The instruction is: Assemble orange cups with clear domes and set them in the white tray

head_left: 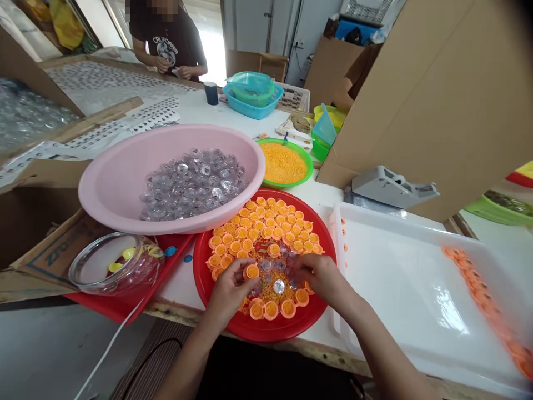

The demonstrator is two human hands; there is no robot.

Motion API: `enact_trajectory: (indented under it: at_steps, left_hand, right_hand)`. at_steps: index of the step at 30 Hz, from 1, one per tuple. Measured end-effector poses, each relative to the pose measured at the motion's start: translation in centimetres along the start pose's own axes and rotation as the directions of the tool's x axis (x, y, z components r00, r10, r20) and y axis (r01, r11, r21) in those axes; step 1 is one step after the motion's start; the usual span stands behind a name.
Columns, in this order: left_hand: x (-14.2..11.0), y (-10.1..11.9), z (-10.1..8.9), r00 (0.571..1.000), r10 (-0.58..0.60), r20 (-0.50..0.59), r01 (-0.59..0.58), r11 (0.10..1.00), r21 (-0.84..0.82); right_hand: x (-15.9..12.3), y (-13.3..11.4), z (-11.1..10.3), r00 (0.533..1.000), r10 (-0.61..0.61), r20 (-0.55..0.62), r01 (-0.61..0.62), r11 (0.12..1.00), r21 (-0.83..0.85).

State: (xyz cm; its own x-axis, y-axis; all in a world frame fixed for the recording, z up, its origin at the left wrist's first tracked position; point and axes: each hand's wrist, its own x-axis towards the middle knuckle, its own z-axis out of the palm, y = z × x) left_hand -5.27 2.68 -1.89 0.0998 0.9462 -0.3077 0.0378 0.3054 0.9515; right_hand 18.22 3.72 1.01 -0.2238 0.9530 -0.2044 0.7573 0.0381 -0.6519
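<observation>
My left hand [231, 289] pinches a small round orange plastic cup [252, 271] filled with yellow-orange bits, held above a red tray [266, 331]. My right hand [322, 276] is over the tray's right side, fingers bent down at a cluster of clear plastic domes [295, 273]; its fingertips are blurred and what they grip is unclear. Many filled orange cups [235, 247] line the back of the tray, and several more [271, 309] sit along its front. Loose yellow-orange bits and a clear dome with a silvery shine [278, 286] lie in the middle.
A pink basin [108, 172] of clear domes overhangs the tray's back left. Behind stands a green bowl [308, 171] of yellow-orange bits. At right, a white tray [387, 266] holds a row of orange pieces [478, 294]. Left is a clear round jar [100, 272]. Another person [170, 44] works across the table.
</observation>
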Motion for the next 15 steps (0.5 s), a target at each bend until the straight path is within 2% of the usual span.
enact_trajectory:
  at_steps: [4, 13, 15]
  left_hand:
    - [-0.1, 0.5, -0.1, 0.998, -0.046, -0.041, 0.045, 0.998, -0.033]
    - [-0.6, 0.2, 0.4, 0.996, -0.083, 0.030, 0.086, 0.988, -0.128]
    - [-0.6, 0.1, 0.5, 0.995, -0.077, 0.061, 0.086, 0.985, -0.153]
  right_hand:
    - [-0.7, -0.6, 1.5, 0.999, 0.020, 0.047, -0.014, 0.991, -0.130]
    - [-1.1, -2.5, 5.5, 0.996, -0.080, 0.041, 0.088, 0.959, -0.269]
    - [-1.3, -2.5, 5.9, 0.995, -0.093, 0.029, 0.097, 0.964, -0.247]
